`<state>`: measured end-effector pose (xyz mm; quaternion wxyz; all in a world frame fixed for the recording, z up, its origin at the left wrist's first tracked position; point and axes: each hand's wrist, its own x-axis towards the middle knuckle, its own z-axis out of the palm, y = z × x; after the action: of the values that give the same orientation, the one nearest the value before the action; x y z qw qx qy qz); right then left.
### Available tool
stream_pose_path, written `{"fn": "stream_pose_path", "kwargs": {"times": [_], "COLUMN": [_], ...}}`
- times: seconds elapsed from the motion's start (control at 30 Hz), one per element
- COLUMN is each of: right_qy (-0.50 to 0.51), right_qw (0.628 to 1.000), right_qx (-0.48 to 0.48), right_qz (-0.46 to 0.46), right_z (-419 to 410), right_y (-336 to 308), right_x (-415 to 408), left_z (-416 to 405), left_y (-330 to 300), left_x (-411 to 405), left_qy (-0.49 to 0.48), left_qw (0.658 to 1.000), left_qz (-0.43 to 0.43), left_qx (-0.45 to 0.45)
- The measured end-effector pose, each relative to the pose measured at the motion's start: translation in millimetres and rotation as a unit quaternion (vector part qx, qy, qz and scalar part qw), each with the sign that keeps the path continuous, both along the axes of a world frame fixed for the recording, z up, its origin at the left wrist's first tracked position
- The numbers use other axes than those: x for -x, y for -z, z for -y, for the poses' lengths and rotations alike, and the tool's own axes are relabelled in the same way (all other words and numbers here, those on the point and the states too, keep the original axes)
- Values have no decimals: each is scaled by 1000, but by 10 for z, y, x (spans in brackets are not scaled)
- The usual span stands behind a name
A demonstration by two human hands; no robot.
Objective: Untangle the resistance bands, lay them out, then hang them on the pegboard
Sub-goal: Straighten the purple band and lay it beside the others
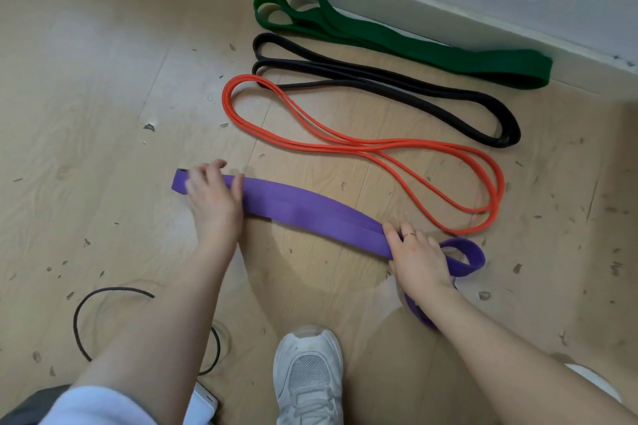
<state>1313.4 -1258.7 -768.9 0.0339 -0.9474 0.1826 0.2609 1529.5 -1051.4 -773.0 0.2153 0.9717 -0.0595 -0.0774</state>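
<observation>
four flat rubber loop bands lie on the pale wood floor [103,79]: wide green band [414,48] at upper right by the wall, black band [379,79] below it, thin orange band [362,148] mid-frame, wide purple band [303,207] lowest. left hand [214,197] presses its left end, fingers spread flat; right hand [417,255] presses near its right end, fingers straight and slightly apart.

4 bands [345,214] side by side on floor [103,79]

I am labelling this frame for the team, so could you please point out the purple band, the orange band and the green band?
purple band [303,205]: head view, flat middle stretch between the hands.
orange band [228,110]: head view, left end of its loop.
green band [483,64]: head view, wide flat part near its right end.
</observation>
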Motion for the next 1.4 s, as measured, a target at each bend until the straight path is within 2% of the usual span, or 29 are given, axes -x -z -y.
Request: {"fn": "stream_pose_path", "kwargs": {"times": [0.07, 0.13, 0.2, 0.27, 0.37, 0.43, 0.5, 0.57, 0.63, 0.7, 0.8, 0.87, 0.93, 0.97, 1.03, 1.13, 1.27, 1.33, 1.4], "right_qy": [0, -6, -14, -6, 6, 72, 199, 306, 345, 362, 434, 479, 483, 481, 503, 522, 560, 584, 582], "right_qw": [1000, 1000, 998, 997, 990, 981, 961, 938, 929, 919, 884, 870, 858, 853, 838, 818, 732, 689, 676], "right_qx": [2, 21, 47, 48, 17, -5, -24, -55, -98, -107, -84, -97, -149, -166, -193, -233, -301, -325, -365], "right_qz": [-7, 2, 31, 66, 137, 179, 192, 151, 89, 114, 150, 59, -86, -119, -86, 59, 244, 281, 267], "right_z": [-6, 5, 12, 19, 67, 150, 260, 378, 396, 339, 241, 224, 197, 191, 197, 305, 551, 660, 745], "right_y": [20, 32, 69, 89, 12, -89, -205, -284, -298, -266, -214, -161, -133, -125, -106, -72, -207, -246, -251], "right_x": [7, -2, 3, 20, 151, 351, 618, 838, 947, 972, 973, 1060, 1143, 1163, 1153, 1058, 936, 956, 994], "left_z": [85, 176, 310, 531, 875, 1023, 1133, 1250, 1375, 1470, 1568, 1608, 1621, 1619, 1603, 1604, 1637, 1629, 1625], "left_y": [14, 46, 111, 120, 135, 188, 209, 204, 184, 186, 199, 211, 219, 213, 195, 153, 54, 48, 61], "left_x": [215, 450, 668, 821, 984, 1064, 1128, 1211, 1300, 1373, 1399, 1375, 1352, 1351, 1340, 1242, 1170, 1176, 1171], "left_qy": [98, 225, 375, 482, 544, 570, 580, 586, 588, 586, 570, 559, 561, 564, 562, 489, 437, 404, 369], "left_qw": [995, 973, 925, 872, 829, 810, 806, 805, 804, 802, 812, 816, 810, 807, 804, 824, 825, 832, 839], "left_qz": [-2, -26, -58, -87, -132, -135, -119, -91, -90, -111, -122, -141, -165, -173, -193, -274, -325, -344, -356], "left_qx": [35, 43, 28, 2, -7, 1, -8, -12, -14, -27, -41, -35, -33, -35, -17, 89, 149, 165, 183]}}
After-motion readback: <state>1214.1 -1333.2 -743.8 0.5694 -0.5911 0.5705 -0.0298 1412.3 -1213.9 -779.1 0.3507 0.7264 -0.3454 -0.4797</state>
